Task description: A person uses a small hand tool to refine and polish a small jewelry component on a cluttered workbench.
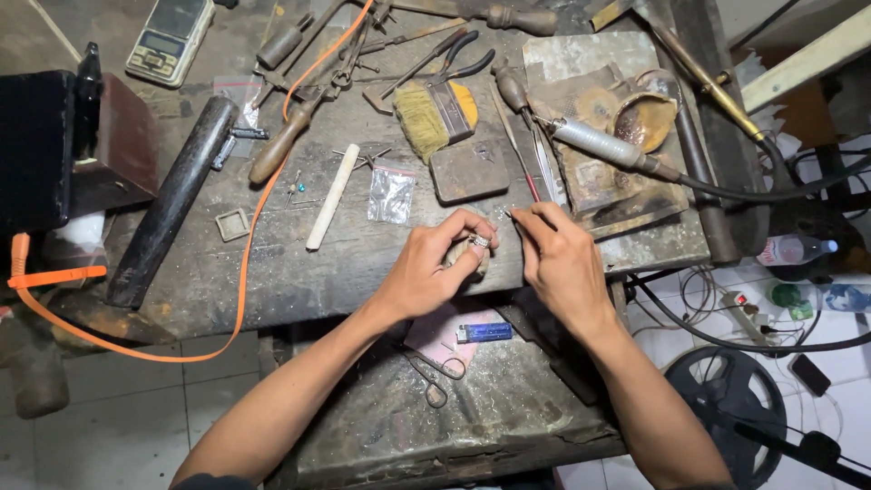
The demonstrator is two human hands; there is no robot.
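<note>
Over at the far left edge of the worktop point(299, 272) sits a dark box point(54, 145) with a small digital scale point(170, 38) behind it, and an orange cord point(249, 227) loops down off the edge and back up across the tools. Next to these a black tapered mandrel point(168, 204) lies diagonally, then a wooden-handled tool point(281, 145), a white stick point(332, 196) and a little clear plastic bag point(391, 194), all within easy reach, it seems, of whoever works at the front edge. Further along, a flat brush point(435, 113) with yellowish bristles rests above a dark square block point(469, 170). The left hand point(435, 268) comes in at the middle, its fingers curled shut around a small silvery ring point(480, 242) pressed against a rounded wooden peg at the worktop's front edge, probably to keep the piece steady. Just beside it the right hand point(558, 259) has thumb and forefinger pinched together on something too fine to make out, poised close to the ring. Below the hands a blue lighter point(484, 332) and scissors point(434, 377) lie on a lower shelf. Rightward, a rotary handpiece point(603, 145) on its black hose lies across a scorched pad.
</note>
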